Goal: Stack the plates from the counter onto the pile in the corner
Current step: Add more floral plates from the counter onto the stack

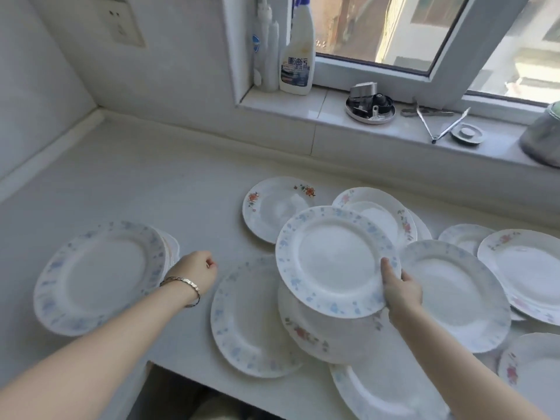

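**One plate lifted, the pile waiting on the left**

The right hand [401, 291] grips a blue-speckled plate [335, 260] by its near right rim, thumb pressed on the top face, the other fingers hidden beneath. The plate is tilted, its far edge raised, and it is held above a cluster of other plates rather than resting flat on them. Directly under it sits a plate with red flowers [315, 334] on the rim, overlapping a flat blue-patterned plate [251, 322] to its left.

The left hand [197, 271] is loosely curled — fingers folded in, holding nothing — and hangs over the bare counter [136, 183] between the pile and the scattered plates. A metal bracelet [185, 286] circles that wrist.

The pile [97, 277] stands at the left of the counter, a blue-speckled plate on top, the edges of several plates showing beneath it on its right side. It is well apart from the lifted plate.

More plates are spread to the right: an orange-flowered plate [272, 207] behind the lifted one, a pink-flowered one [381, 213] partly covered, a large pale plate [454, 295] just beside the right hand, and others overlapping towards the right edge — some cut off by the frame.

On the windowsill [303, 104] stand a spray bottle [298, 62], a small round tin of odds and ends [371, 109] and a pair of tongs [439, 125].
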A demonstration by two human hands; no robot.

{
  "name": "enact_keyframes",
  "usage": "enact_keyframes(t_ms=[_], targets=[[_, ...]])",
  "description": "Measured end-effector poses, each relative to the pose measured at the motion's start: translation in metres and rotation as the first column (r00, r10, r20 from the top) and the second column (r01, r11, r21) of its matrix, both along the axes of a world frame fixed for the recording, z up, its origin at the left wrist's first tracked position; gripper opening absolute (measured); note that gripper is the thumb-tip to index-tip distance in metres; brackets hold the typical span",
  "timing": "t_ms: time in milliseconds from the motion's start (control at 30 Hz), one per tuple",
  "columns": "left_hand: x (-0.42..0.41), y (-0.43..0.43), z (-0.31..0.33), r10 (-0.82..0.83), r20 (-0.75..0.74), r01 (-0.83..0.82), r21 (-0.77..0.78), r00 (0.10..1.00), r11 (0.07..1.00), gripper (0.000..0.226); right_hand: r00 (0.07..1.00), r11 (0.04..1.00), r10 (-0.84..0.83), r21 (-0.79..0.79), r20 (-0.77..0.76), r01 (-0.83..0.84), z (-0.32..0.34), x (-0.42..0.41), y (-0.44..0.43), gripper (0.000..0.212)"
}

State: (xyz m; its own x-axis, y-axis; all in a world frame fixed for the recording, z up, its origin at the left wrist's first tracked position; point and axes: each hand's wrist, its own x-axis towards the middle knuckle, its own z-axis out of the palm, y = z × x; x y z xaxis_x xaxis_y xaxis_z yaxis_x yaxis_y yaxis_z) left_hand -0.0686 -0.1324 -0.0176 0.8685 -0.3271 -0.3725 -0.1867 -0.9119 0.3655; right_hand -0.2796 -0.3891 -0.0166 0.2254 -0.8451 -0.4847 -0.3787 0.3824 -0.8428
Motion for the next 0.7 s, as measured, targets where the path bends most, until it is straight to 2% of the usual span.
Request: enact_keyframes(t_ms=[167, 367, 467, 700], targets=[[0.033, 0.076, 0.016, 0.127, 0.036, -0.127, -0.006, 0.991, 0.992, 0.02, 0.972, 0.978, 0.202, 0.022, 0.12, -0.206, 0.021, 0.081, 0.066, 0.019], [0.074, 0.19, 0.016, 0.319, 0.04, -0.32, 0.021, 0.947, 0.947, 0.018, 0.916, 0.922, 0.377, 0.033, 0.138, -0.385, 0.013, 0.175, 0.165, 0.022], [0.085, 0.238, 0.012, 0.394, 0.053, -0.396, 0.041, 0.917, 0.917, 0.019, 0.899, 0.902, 0.426, 0.036, 0.099, -0.431, 0.006, 0.206, 0.211, 0.032], [0.102, 0.283, -0.002, 0.439, -0.012, -0.438, 0.053, 0.898, 0.897, 0.021, 0.894, 0.894, 0.447, 0.024, -0.006, -0.447, -0.016, 0.23, 0.266, 0.034]])
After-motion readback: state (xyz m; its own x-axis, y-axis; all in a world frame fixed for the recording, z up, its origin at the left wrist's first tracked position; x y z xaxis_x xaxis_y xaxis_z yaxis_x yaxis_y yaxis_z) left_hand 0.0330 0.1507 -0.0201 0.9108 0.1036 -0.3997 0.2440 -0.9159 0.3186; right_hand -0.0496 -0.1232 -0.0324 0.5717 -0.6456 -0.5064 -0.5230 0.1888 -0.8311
